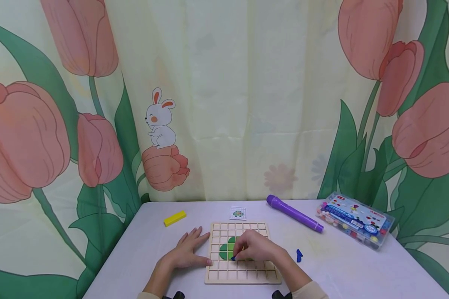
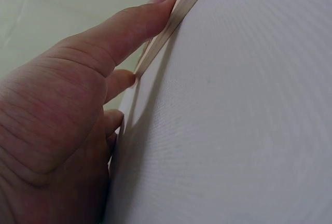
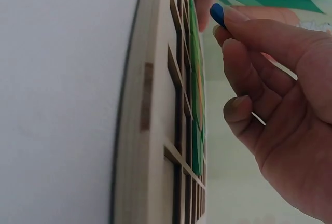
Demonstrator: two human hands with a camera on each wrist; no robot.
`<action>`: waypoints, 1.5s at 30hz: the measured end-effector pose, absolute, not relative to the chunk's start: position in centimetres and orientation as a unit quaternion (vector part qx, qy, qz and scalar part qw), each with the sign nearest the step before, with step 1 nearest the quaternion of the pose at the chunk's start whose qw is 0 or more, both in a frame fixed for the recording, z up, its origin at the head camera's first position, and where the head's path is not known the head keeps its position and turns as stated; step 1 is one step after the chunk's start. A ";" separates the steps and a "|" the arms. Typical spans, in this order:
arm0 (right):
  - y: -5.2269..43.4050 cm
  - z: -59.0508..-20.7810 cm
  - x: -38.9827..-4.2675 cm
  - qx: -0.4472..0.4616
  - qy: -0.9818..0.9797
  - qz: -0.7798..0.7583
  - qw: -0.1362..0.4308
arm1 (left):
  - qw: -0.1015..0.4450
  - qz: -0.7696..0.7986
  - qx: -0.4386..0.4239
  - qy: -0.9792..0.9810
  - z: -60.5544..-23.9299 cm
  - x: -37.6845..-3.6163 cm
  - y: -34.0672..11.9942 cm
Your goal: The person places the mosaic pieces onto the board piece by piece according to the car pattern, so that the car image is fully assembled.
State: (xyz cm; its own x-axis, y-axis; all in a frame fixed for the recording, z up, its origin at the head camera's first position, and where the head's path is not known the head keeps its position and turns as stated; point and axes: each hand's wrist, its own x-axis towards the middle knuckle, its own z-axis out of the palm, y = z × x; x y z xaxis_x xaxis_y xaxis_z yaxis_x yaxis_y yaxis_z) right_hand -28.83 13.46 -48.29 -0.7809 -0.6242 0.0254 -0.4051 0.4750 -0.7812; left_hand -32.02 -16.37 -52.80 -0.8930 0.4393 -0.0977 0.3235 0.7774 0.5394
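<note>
White cloth covered the table (image 1: 359, 270) you worked at. The square wooden grid board (image 1: 241, 275) lay near its front edge, green pieces (image 1: 226, 249) filling cells at the middle. Your left hand (image 1: 187, 251) lay flat on the table, fingers straight, thumb pressed along the board's left edge. Your right hand (image 1: 256, 247) hovered over the board, fingertips clamped together on a small blue piece (image 3: 217, 13) beside the green ones. A purple marker (image 1: 294, 213) and a clear plastic box of beads (image 1: 354, 220) lay toward the back right corner, a yellow block (image 1: 174, 218) toward the back left. Another blue piece (image 1: 299, 255) rested just right of the board.
</note>
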 end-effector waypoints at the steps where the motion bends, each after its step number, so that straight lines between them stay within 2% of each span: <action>1: 13.4 -48.4 -28.8 -0.302 0.848 -0.414 0.136 | 0.110 0.264 0.204 0.936 -52.8 -32.0 -16.4; 27: 12.4 -49.0 -27.9 -0.296 0.855 -0.391 0.167 | 0.109 0.269 0.208 0.934 -53.0 -31.8 -16.4; 45: 12.0 -49.1 -27.8 -0.299 0.872 -0.355 0.154 | 0.107 0.271 0.205 0.934 -52.8 -31.7 -16.4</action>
State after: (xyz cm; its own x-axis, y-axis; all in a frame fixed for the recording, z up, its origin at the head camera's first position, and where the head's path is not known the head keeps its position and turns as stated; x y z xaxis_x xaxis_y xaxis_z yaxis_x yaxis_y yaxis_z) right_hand -27.76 11.99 -49.08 -0.7737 -0.6310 -0.0567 -0.4118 0.5689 -0.7119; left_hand -31.65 -16.35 -52.78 -0.8928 0.4415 -0.0893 0.3251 0.7688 0.5507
